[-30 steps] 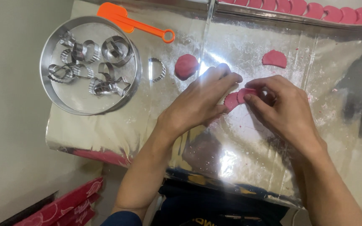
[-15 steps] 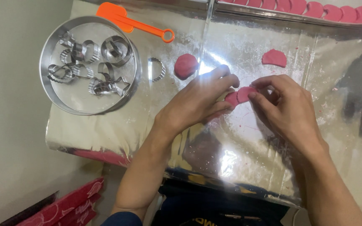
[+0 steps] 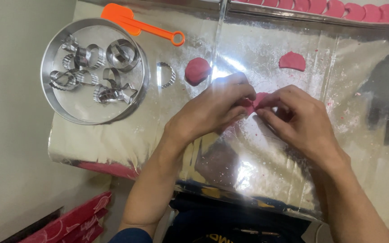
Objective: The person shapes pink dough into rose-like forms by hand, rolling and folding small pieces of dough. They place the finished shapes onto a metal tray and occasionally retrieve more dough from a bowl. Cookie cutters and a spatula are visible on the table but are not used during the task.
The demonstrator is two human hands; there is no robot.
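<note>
Both of my hands meet over the shiny foil-covered work surface (image 3: pixel 266 162). My left hand (image 3: pixel 210 112) and my right hand (image 3: pixel 296 121) pinch a small piece of pink dough (image 3: pixel 256 101) between their fingertips; most of it is hidden by the fingers. A round ball of pink dough (image 3: pixel 197 70) lies just beyond my left hand. A flat pink half-round dough piece (image 3: pixel 292 61) lies beyond my right hand.
A round steel tin (image 3: pixel 52 96) holding several metal cutters stands at the left. One loose metal cutter (image 3: pixel 167 74) lies beside it. An orange plastic spatula (image 3: pixel 138 23) lies at the far edge. A row of pink dough pieces (image 3: pixel 338 8) lines the top right.
My hands have drawn closer together around the pink dough piece, and less of it shows between the fingers. Nothing else has moved.
</note>
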